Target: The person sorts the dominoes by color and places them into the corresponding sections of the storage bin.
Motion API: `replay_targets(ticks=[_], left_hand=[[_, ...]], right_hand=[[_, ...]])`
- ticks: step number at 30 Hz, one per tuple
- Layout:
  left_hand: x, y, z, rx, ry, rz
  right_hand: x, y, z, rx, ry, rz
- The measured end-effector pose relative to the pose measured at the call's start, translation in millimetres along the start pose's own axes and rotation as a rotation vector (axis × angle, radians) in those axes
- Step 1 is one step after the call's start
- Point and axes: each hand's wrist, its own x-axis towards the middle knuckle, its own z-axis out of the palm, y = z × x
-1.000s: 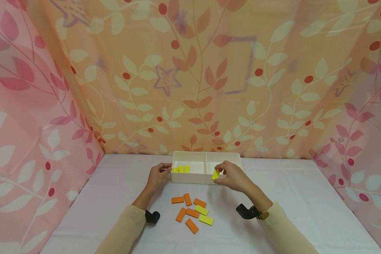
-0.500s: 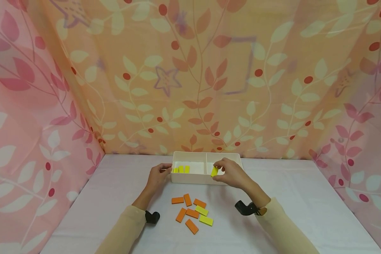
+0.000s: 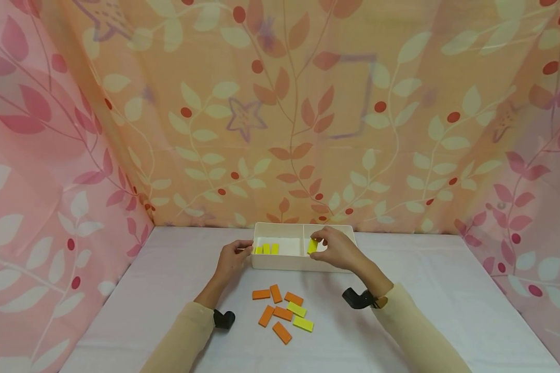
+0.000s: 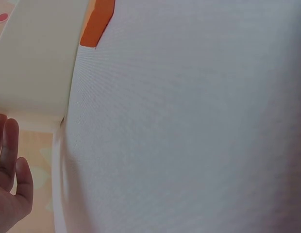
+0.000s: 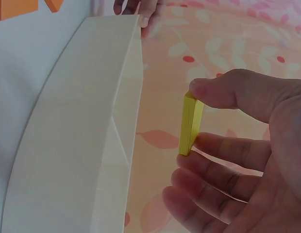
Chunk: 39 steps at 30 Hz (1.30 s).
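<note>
The right hand (image 3: 340, 252) pinches a yellow block (image 3: 312, 246) between thumb and fingers, above the box's (image 3: 280, 262) right compartment (image 3: 313, 231), near the divider (image 3: 304, 239). The left hand (image 3: 231, 260), fingers loosely extended, touches the box's left end. Three yellow blocks (image 3: 266, 249) sit in the left compartment (image 3: 289, 245); six orange blocks (image 3: 282, 332) and two yellow ones (image 3: 303, 324) lie on the table (image 3: 168, 274).

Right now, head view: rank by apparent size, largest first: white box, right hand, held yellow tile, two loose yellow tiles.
1. White box
2. Right hand
3. Nearer loose yellow tile and farther loose yellow tile: look alike, not ranked
4. Held yellow tile: partly covered and seen at an angle, so visible part only
</note>
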Motion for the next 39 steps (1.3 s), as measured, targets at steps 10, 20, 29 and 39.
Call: replay_targets(ticks=[10,20,29,39], left_hand=[[-0.5,1.0,-0.2,0.007,0.001,0.011],[-0.8,2.3,-0.3,0.000,0.002,0.006],[-0.5,1.4,0.4,0.002,-0.001,0.001],[0.2,1.2,0.0,-0.008,-0.007,0.004]], right_hand=[[10.9,3.2,2.6,0.017,-0.007,-0.039],[21.8,-4.5,8.9,0.030,-0.040,-0.082],[37.5,-8.6,16.9,0.014,-0.053,-0.076],[62.8,-14.3,29.6,0.024,-0.089,-0.127]])
